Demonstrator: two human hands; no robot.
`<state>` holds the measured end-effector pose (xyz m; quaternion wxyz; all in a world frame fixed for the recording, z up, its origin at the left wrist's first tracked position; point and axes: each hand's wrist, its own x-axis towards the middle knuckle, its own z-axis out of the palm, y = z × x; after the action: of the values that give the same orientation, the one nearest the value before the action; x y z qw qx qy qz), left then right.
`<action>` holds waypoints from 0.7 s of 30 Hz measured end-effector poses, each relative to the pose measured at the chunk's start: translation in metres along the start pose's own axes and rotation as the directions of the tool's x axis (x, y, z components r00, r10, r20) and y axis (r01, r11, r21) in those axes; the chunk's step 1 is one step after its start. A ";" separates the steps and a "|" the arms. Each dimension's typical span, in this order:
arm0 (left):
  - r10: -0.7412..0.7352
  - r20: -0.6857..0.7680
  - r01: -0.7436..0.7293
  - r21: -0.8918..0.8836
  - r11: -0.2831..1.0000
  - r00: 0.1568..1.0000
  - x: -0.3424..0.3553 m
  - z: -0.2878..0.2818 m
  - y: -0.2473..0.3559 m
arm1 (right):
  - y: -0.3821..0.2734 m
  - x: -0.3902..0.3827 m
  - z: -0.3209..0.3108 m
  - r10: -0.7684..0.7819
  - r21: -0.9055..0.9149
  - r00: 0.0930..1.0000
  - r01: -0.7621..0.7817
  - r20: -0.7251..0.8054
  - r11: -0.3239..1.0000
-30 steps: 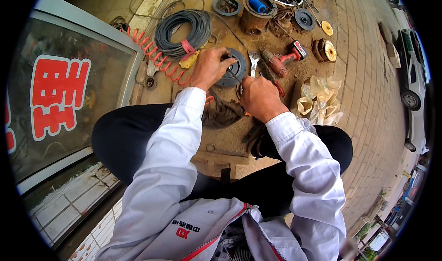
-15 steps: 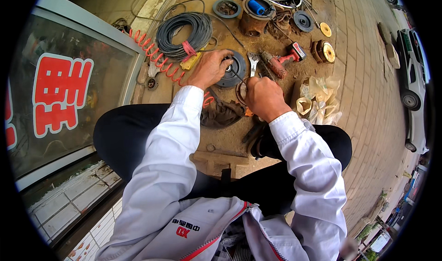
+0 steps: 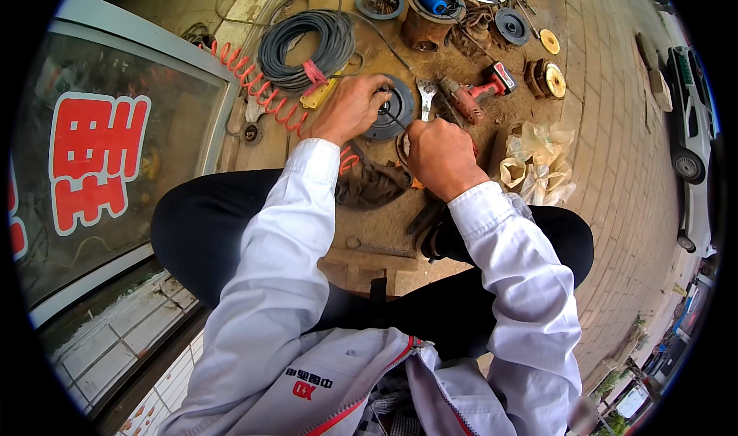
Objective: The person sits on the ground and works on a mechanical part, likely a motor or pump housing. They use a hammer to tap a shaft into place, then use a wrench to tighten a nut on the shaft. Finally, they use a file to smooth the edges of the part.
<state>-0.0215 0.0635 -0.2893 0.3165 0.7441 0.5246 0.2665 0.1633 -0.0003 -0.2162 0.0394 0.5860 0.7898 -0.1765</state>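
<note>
A round grey metal disc [image 3: 398, 98] with a central hub lies on the ground in front of me. My left hand [image 3: 352, 109] is over its left side, fingers and thumb curled in at the hub around the end of a thin dark rod [image 3: 395, 119]. The rod slants down from there to my right hand [image 3: 444, 156], whose closed fist grips its other end. Just beyond that fist lies a silver adjustable wrench [image 3: 425, 98], and beside it a red cordless drill [image 3: 475, 98]. Below the disc is a crumpled dark cloth [image 3: 372, 182].
A coil of black hose [image 3: 298, 58] and a red spiral air hose [image 3: 260, 92] lie to the left by a glass door [image 3: 131, 152]. Farther off stand a rusty motor housing [image 3: 424, 30] and a bowl of small parts [image 3: 379, 4]. Plastic bags [image 3: 536, 163] sit at right.
The whole view has shifted slightly. Both hands keep nearly the same places at the disc and rod, the right fist only a little higher.
</note>
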 end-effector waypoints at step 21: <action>-0.096 0.026 0.096 -0.014 0.995 0.995 -0.001 -0.002 -0.001 | 0.009 -0.012 -0.006 0.042 0.053 0.998 -0.044 0.039 0.998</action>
<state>-0.0237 0.0631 -0.2892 0.3415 0.7188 0.5536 0.2455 0.1766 -0.0070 -0.2096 0.0423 0.6004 0.7711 -0.2077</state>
